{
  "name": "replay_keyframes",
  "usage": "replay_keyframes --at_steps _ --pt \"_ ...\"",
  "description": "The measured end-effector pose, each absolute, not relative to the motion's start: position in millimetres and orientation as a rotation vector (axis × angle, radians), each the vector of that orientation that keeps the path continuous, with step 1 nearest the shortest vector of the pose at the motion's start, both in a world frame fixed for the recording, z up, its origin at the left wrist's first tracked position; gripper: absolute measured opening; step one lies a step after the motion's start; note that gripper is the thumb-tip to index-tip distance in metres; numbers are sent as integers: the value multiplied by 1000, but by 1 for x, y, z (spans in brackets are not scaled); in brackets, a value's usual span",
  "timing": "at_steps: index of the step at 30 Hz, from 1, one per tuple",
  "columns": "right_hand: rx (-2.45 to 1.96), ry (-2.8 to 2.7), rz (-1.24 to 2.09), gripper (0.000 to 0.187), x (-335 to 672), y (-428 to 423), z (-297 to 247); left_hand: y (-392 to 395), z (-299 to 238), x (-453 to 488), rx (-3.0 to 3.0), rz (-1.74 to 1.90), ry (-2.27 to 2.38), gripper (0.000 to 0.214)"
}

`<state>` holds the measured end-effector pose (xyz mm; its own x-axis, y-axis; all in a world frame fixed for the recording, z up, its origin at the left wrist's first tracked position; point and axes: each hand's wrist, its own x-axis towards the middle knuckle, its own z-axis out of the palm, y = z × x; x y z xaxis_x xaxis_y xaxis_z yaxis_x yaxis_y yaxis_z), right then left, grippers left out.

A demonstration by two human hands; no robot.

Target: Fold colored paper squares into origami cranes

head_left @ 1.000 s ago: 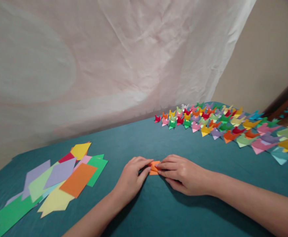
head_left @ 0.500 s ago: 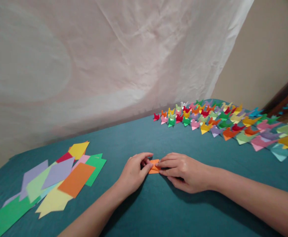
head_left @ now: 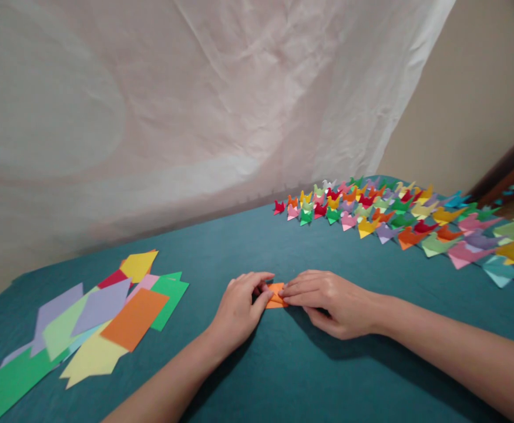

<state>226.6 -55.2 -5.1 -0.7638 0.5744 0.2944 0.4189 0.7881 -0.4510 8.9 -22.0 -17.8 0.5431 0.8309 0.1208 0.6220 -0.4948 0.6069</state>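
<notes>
A small folded orange paper (head_left: pixel 276 295) lies on the teal cloth (head_left: pixel 283 376) in front of me. My left hand (head_left: pixel 239 308) pinches its left end between thumb and curled fingers. My right hand (head_left: pixel 327 299) presses on its right end with fingers held together, and most of the paper is hidden under both hands. Only a small orange patch shows between the fingertips.
Loose flat sheets of coloured paper (head_left: pixel 84 323), orange, green, yellow and lilac, are scattered at the left. Several rows of small folded paper figures (head_left: pixel 393 220) in many colours cover the far right. A white sheet (head_left: pixel 172 106) hangs behind the table.
My left fingers have curled closer around the orange paper's left end. Both hands stay on it, and the view has shifted slightly.
</notes>
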Motion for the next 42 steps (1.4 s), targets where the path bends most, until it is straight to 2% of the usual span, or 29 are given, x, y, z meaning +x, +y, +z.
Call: replay_keyframes --at_steps 11,14,18,21,26,34,42 --pt "-791 -2570 483 51 228 -54 -12 -19 -12 7 2227 524 1118 24" --pt "-776 -2533 519 51 228 -53 -14 -16 -7 3 2196 477 1028 17" --pt "-848 -2371 585 38 223 -53 -18 -14 -3 0 2252 426 917 4" --pt "-946 -2243 645 26 216 -53 -19 -14 -3 0 2336 405 869 9" --pt "-1051 -2073 779 19 206 -50 -17 -15 -4 -2 2540 359 755 18" --pt "-1114 -2102 736 12 201 -45 -21 -19 -1 -2 2793 313 713 23" --pt "-1127 -2122 769 14 201 -44 -19 -15 -3 -2 2760 291 721 21"
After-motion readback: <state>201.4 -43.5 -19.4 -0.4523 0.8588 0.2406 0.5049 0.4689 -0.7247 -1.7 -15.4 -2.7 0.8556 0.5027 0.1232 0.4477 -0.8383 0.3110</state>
